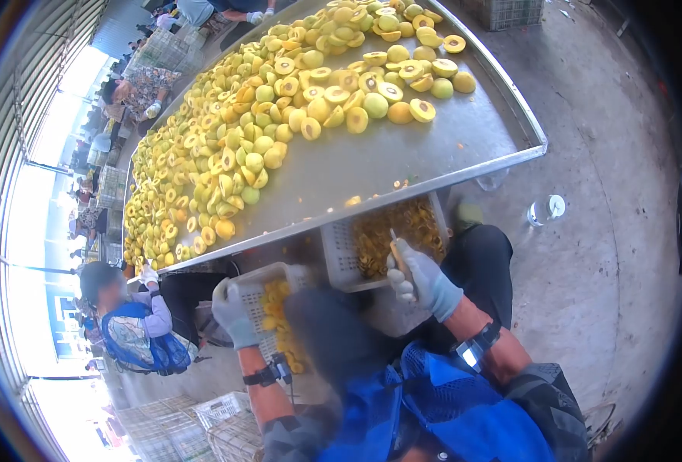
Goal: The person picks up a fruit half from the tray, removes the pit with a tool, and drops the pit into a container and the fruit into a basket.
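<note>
My right hand (424,279), in a pale work glove, is closed around the handle of a small pointed tool (399,252), its tip up. My left hand (234,314), gloved too, is at the left rim of a white crate (285,271) that holds yellow fruit pieces (278,316); its fingers are partly blurred, and whether it holds anything does not show. Above both hands lies a metal table (341,177) with many halved yellow-green fruits (260,146), some with brown pits showing. Another white crate (339,250) holds brown-yellow scraps (399,231) below the table edge.
A co-worker (137,323) in a blue vest sits at the left, near the table's corner. Other people are farther along the table's far side. A clear container (545,210) stands on the floor at the right. Stacked crates (229,423) are at the lower left.
</note>
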The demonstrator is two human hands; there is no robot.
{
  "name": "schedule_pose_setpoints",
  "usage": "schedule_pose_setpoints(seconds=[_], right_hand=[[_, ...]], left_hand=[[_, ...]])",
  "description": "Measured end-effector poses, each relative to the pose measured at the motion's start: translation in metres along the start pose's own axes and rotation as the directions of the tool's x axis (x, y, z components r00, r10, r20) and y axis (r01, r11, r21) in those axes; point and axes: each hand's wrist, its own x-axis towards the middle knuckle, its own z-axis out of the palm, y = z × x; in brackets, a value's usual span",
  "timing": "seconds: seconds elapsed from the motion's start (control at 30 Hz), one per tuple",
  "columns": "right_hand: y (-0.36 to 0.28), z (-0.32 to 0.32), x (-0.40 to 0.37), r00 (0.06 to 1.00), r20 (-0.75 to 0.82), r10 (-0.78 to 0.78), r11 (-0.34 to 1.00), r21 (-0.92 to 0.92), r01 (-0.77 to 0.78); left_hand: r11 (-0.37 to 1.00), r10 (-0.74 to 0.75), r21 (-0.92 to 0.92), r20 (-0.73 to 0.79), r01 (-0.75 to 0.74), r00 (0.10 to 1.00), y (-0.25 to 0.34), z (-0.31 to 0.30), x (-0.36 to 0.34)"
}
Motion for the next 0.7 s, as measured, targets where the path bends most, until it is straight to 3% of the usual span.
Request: schedule_pose_setpoints(seconds=[0.03, 0.07, 0.1, 0.13, 0.23, 0.3, 0.37, 0.47, 0.5, 0.57, 0.67, 0.7], right_hand=[[0.0, 0.003, 0.0, 1.0, -0.001, -0.015, 0.999, -0.031, 0.015], [0.0, 0.005, 0.001, 1.0, -0.016, -0.024, 0.998, -0.058, 0.023], [-0.001, 0.007, 0.001, 0.999, -0.033, -0.036, 0.996, -0.084, 0.033], [-0.002, 0.007, 0.002, 0.997, -0.052, -0.05, 0.993, -0.11, 0.044], [-0.006, 0.001, 0.008, 0.994, -0.11, -0.025, 0.996, -0.083, 0.016], [-0.009, -0.001, 0.01, 0.989, -0.146, -0.039, 0.995, -0.099, 0.024], [-0.013, 0.0, 0.01, 0.98, -0.187, -0.071, 0.99, -0.135, 0.046], [-0.015, -0.006, 0.012, 0.977, -0.168, -0.129, 0.981, -0.165, 0.101], [-0.015, -0.014, 0.014, 0.984, -0.146, -0.101, 0.986, -0.15, 0.079], [-0.017, -0.022, 0.019, 0.97, -0.056, -0.237, 0.841, -0.511, 0.176], [-0.021, -0.01, 0.018, 0.974, -0.008, -0.226, 0.73, -0.663, 0.164], [-0.021, -0.008, 0.019, 0.975, -0.005, -0.223, 0.73, -0.664, 0.163]], left_hand=[[0.996, 0.08, -0.045, 0.058, -0.078, 0.995, 0.035, 0.016, 0.006], [0.998, 0.053, -0.04, 0.152, -0.048, 0.987, 0.073, 0.032, 0.008], [0.992, 0.121, -0.069, 0.241, -0.107, 0.963, 0.082, 0.059, 0.02], [0.948, 0.312, -0.025, 0.254, -0.316, 0.916, 0.105, 0.085, 0.027], [0.934, 0.35, -0.228, 0.44, -0.274, 0.827, 0.174, 0.177, 0.05], [0.875, 0.479, -0.307, 0.428, -0.375, 0.767, 0.201, 0.246, 0.068], [0.889, 0.45, -0.318, 0.464, -0.331, 0.763, 0.231, 0.294, 0.08], [0.961, 0.216, 0.019, 0.574, -0.277, 0.789, 0.263, 0.34, 0.092], [0.958, 0.215, 0.054, 0.521, -0.283, 0.826, 0.268, 0.35, 0.091], [0.948, 0.213, 0.132, 0.412, -0.29, 0.886, 0.273, 0.369, 0.09], [0.957, 0.289, -0.099, 0.452, -0.274, 0.844, 0.268, 0.364, 0.09], [0.955, 0.281, -0.07, 0.528, -0.289, 0.802, 0.267, 0.362, 0.093]])
